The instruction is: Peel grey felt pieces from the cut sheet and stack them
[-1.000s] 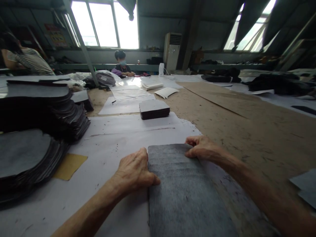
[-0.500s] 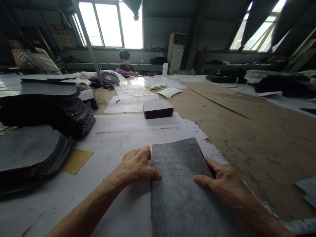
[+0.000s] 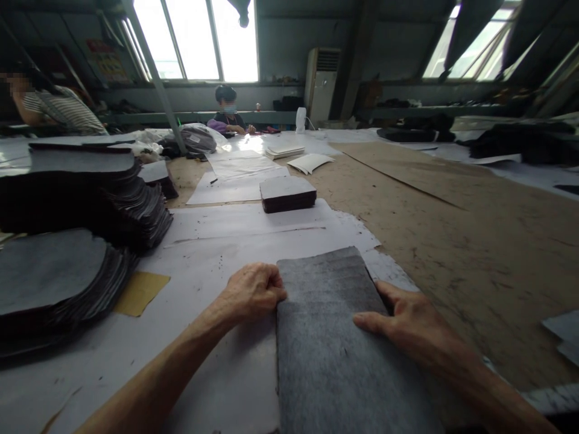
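Observation:
A stack of grey fabric pieces (image 3: 335, 349) lies in front of me on white paper, its top sheet faintly wrinkled toward the far end. My left hand (image 3: 257, 289) is closed at the stack's far left edge, the thumb and curled fingers pinching that edge. On the opposite side, my right hand (image 3: 407, 325) grips the right edge, thumb resting on the top and fingers down along the side, partly hidden. Beyond the far end sits a smaller block of grey pieces with dark edges (image 3: 288, 194).
Tall piles of dark-edged pieces (image 3: 49, 265) stand at the left beside a tan scrap (image 3: 142, 293). White sheets (image 3: 310, 163) lie farther back. Brown board (image 3: 452, 241) covers the table's right side. Across the table a masked person (image 3: 228, 111) sits; another in stripes is at far left.
My left thumb has drawn back from the top of the stack to its left edge, and the left fingers have curled tighter. My right hand stays at the right edge. The view has shifted slightly.

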A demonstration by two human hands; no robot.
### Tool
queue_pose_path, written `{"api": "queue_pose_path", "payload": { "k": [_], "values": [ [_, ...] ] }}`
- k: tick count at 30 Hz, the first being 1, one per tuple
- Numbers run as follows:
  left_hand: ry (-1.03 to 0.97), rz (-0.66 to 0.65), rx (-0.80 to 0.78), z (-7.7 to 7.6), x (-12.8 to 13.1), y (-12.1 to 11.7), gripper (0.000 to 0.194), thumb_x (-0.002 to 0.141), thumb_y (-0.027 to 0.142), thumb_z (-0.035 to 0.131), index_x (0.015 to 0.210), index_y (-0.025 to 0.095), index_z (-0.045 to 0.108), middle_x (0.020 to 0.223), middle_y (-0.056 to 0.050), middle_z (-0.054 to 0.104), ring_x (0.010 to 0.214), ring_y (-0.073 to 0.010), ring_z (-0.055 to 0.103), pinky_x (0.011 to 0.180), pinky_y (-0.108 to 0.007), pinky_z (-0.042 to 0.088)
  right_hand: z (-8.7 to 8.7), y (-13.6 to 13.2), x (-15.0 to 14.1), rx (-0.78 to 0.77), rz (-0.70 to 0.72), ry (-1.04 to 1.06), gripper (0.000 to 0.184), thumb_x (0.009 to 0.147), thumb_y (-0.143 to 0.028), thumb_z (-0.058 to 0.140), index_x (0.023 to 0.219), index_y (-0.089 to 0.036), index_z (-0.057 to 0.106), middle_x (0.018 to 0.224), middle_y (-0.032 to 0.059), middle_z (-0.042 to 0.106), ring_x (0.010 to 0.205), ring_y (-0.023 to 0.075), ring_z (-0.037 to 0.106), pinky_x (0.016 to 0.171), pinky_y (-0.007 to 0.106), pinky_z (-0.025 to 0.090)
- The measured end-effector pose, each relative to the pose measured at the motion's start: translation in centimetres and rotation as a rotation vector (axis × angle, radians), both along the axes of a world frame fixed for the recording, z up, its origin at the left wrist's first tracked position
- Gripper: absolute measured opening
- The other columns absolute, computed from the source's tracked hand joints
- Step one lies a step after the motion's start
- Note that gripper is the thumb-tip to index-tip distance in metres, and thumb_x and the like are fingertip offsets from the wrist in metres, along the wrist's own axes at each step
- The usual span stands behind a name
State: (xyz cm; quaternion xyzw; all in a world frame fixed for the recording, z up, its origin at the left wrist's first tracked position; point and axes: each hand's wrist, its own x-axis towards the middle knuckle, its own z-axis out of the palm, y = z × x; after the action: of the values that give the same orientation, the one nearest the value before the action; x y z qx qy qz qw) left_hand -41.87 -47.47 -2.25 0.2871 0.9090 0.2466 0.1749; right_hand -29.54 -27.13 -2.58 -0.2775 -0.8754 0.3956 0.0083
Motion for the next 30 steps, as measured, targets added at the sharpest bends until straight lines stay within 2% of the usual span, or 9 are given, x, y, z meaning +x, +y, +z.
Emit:
{"api": "queue_pose_path", "payload": {
  "k": [5,11,14,18,21,23,25,27,30],
  "values": [
    [0.070,-0.014,-0.061,-0.4,0.2,0.0,0.012,0.074,0.025,0.045,0.070,0.020,0.055,0.071,-0.003,0.061,0.072,-0.0175,0.055,0.066,-0.028,0.035,0.1,0.0,0.1,-0.007,0.031,-0.028,0.051,0.056,-0.033,0.067,0.106,-0.020,0.061,0.105,0.0053,0.066,0.091,0.0286,0.060,0.080,0.041,0.044],
    [0.147,-0.030,-0.106,-1.2,0.5,0.3,0.013,0.080,0.027,0.041,0.076,0.020,0.051,0.077,-0.006,0.062,0.075,-0.0201,0.057,0.068,-0.030,0.036,0.2,0.1,0.1,-0.073,0.038,-0.028,0.051,0.057,-0.032,0.067,0.107,-0.022,0.061,0.100,0.0043,0.067,0.088,0.0285,0.061,0.079,0.040,0.045],
    [0.160,-0.009,-0.104,-1.4,0.8,0.4,0.012,0.080,0.026,0.040,0.076,0.020,0.050,0.075,-0.007,0.061,0.071,-0.0206,0.057,0.066,-0.031,0.036,0.1,0.1,0.1,-0.065,0.025,-0.003,0.045,0.057,-0.033,0.068,0.101,-0.023,0.063,0.100,0.0047,0.068,0.088,0.0288,0.061,0.079,0.040,0.046],
    [0.141,0.054,-0.021,-1.3,0.8,0.4,0.012,0.080,0.026,0.040,0.077,0.020,0.050,0.074,-0.005,0.059,0.073,-0.0206,0.056,0.071,-0.033,0.038,-0.5,-0.2,0.5,-0.104,0.016,0.047,0.032,0.059,-0.031,0.065,0.090,-0.022,0.065,0.088,0.0027,0.069,0.083,0.0269,0.063,0.072,0.037,0.048],
    [0.099,0.149,0.101,-1.3,0.4,0.4,0.022,0.081,0.031,0.039,0.092,0.017,0.052,0.087,-0.008,0.060,0.081,-0.0203,0.057,0.077,-0.034,0.041,-0.9,-0.6,1.2,-0.177,-0.018,0.127,0.031,0.061,-0.032,0.064,0.091,-0.022,0.065,0.086,0.0013,0.070,0.082,0.0259,0.064,0.068,0.035,0.050],
    [0.054,0.190,0.186,-1.3,0.3,0.5,0.038,0.080,0.039,0.042,0.108,0.013,0.048,0.102,-0.011,0.058,0.086,-0.0201,0.057,0.078,-0.034,0.044,-1.0,-0.6,1.7,-0.273,-0.051,0.193,0.035,0.061,-0.034,0.065,0.094,-0.022,0.064,0.088,0.0018,0.070,0.077,0.0248,0.065,0.064,0.034,0.051],
    [-0.080,0.209,0.352,-1.3,0.5,0.7,0.058,0.073,0.045,0.053,0.118,0.011,0.042,0.112,-0.014,0.055,0.091,-0.0214,0.057,0.078,-0.033,0.046,-1.0,-0.5,2.1,-0.399,-0.094,0.264,0.040,0.059,-0.034,0.068,0.097,-0.022,0.064,0.091,0.0023,0.070,0.072,0.0234,0.065,0.062,0.033,0.052],
    [-0.318,0.161,0.616,-1.3,1.0,1.1,0.067,0.063,0.040,0.065,0.120,0.012,0.042,0.115,-0.015,0.055,0.098,-0.0237,0.056,0.081,-0.034,0.047,-1.0,-0.3,2.3,-0.531,-0.145,0.314,0.042,0.057,-0.033,0.071,0.097,-0.022,0.064,0.089,0.0025,0.071,0.070,0.0226,0.066,0.061,0.033,0.052],
    [-0.690,0.027,0.956,-1.3,2.0,1.9,0.067,0.054,0.016,0.071,0.116,0.014,0.047,0.106,-0.011,0.061,0.094,-0.0242,0.059,0.081,-0.036,0.047,-1.1,0.0,2.4,-0.692,-0.193,0.355,0.043,0.054,-0.030,0.074,0.095,-0.020,0.064,0.084,0.0036,0.071,0.066,0.0225,0.065,0.060,0.034,0.052]
  ]
}}
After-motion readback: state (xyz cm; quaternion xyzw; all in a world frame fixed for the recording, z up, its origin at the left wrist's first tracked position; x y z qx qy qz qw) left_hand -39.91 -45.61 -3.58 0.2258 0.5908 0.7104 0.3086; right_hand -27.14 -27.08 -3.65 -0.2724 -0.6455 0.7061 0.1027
